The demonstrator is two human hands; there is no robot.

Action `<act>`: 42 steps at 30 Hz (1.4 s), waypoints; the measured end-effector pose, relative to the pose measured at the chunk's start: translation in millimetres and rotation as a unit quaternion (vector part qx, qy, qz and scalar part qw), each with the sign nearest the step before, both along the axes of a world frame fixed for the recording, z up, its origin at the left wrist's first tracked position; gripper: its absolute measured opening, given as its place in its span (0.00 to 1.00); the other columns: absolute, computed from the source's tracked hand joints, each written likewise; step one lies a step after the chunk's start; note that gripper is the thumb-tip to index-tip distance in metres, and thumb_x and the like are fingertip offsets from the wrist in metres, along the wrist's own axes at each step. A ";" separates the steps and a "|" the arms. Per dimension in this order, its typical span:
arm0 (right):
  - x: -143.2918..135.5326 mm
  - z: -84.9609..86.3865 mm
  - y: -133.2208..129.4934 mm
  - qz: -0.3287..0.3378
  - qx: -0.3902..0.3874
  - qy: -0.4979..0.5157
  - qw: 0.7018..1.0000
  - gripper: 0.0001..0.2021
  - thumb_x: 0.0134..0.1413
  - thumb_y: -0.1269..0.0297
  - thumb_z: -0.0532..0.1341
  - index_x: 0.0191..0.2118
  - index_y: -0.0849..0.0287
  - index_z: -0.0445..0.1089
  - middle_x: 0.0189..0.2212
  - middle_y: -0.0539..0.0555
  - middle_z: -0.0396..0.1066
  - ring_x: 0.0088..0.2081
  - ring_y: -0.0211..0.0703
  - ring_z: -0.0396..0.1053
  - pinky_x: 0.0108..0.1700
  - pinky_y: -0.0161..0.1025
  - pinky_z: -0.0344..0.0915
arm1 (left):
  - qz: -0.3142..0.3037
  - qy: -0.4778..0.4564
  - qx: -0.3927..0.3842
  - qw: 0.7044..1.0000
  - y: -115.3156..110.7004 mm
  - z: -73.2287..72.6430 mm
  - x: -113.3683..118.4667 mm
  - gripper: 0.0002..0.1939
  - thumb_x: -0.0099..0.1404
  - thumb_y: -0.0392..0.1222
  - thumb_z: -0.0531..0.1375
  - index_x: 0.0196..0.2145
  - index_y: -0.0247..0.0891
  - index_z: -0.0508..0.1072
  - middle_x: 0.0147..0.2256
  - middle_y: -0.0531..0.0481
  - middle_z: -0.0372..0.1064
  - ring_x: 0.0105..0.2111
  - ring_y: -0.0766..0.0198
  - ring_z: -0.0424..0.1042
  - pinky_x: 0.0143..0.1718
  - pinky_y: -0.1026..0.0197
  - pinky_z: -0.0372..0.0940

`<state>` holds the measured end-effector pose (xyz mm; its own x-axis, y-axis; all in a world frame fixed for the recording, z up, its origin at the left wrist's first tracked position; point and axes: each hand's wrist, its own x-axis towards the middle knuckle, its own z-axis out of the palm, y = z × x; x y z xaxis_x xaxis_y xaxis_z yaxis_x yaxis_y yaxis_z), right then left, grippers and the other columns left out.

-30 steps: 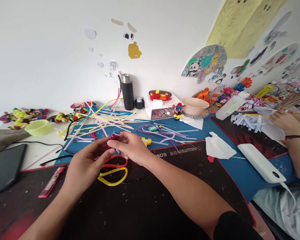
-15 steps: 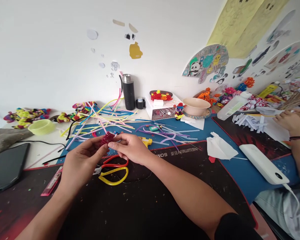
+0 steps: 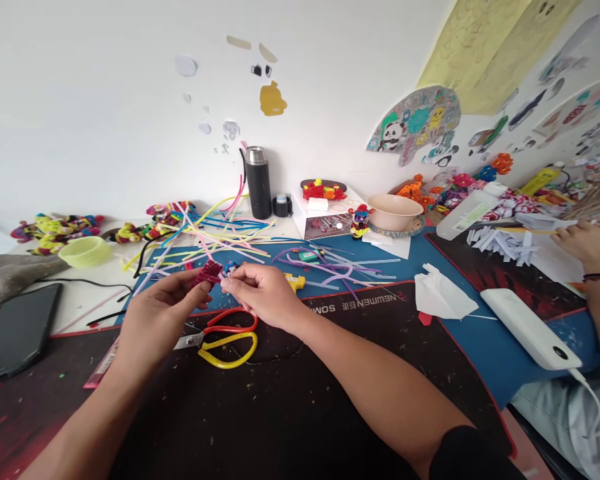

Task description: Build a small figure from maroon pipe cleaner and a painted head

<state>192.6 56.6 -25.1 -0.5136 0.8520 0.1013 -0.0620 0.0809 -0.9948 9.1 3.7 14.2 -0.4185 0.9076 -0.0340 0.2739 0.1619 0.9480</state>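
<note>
My left hand (image 3: 157,319) and my right hand (image 3: 263,293) meet above the black desk mat (image 3: 290,413). Between their fingertips they pinch a small magenta pipe-cleaner piece (image 3: 207,273); a small blue bit shows at its right end by my right fingers. Scissors with red and yellow handles (image 3: 223,337) lie on the mat just under my hands. A yellow glue gun (image 3: 296,282) lies behind my right hand.
Loose coloured pipe cleaners (image 3: 220,240) are strewn behind, near a black flask (image 3: 257,182), a white box (image 3: 325,217) and a beige bowl (image 3: 394,211). A dark phone (image 3: 15,330) lies left. Another person's hand (image 3: 587,243) handles paper strips at right, beside a white power bank (image 3: 527,327).
Both hands have drifted slightly left and up with the magenta piece, which has turned flatter between the fingers; more of the scissors now shows beneath them.
</note>
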 end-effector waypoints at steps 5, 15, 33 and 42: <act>0.3 0.2 1.5 -0.014 0.007 0.009 1.000 0.25 0.65 0.36 0.71 0.36 0.56 0.75 0.21 0.45 0.69 0.22 0.36 0.63 0.28 0.35 0.58 | -0.003 -0.005 -0.019 1.000 0.5 1.2 0.8 0.32 0.43 0.63 0.76 0.41 0.40 0.87 0.29 0.47 0.85 0.31 0.53 0.83 0.36 0.57 0.77; -0.1 -1.8 3.3 -0.016 0.002 0.006 1.000 0.24 0.66 0.37 0.72 0.38 0.56 0.77 0.23 0.45 0.69 0.23 0.36 0.62 0.28 0.36 0.58 | 0.000 -0.017 -0.013 1.000 1.6 -9.1 -6.1 0.31 0.45 0.62 0.77 0.42 0.40 0.88 0.30 0.47 0.86 0.32 0.53 0.82 0.37 0.55 0.75; 1.8 -0.6 3.0 -0.016 0.002 -0.011 1.000 0.24 0.66 0.37 0.71 0.39 0.55 0.77 0.26 0.47 0.71 0.25 0.37 0.63 0.30 0.36 0.58 | 0.011 -0.265 0.026 0.964 2.1 -14.2 -5.6 0.27 0.32 0.49 0.88 0.31 0.38 0.87 0.27 0.50 0.83 0.25 0.63 0.79 0.29 0.64 0.73; 2.2 0.8 1.8 -0.017 0.005 0.007 1.000 0.24 0.65 0.37 0.73 0.37 0.55 0.76 0.24 0.46 0.70 0.24 0.38 0.64 0.29 0.36 0.59 | -0.032 -0.339 0.018 0.940 -0.9 -12.3 -0.6 0.27 0.31 0.48 0.89 0.29 0.37 0.88 0.27 0.48 0.83 0.22 0.64 0.78 0.23 0.67 0.72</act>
<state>194.8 58.5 -24.3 -0.4835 0.8677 0.1158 -0.0724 0.0922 -0.9931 8.5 2.7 1.9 -0.2567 0.9354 -0.2433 -0.3875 0.1310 0.9125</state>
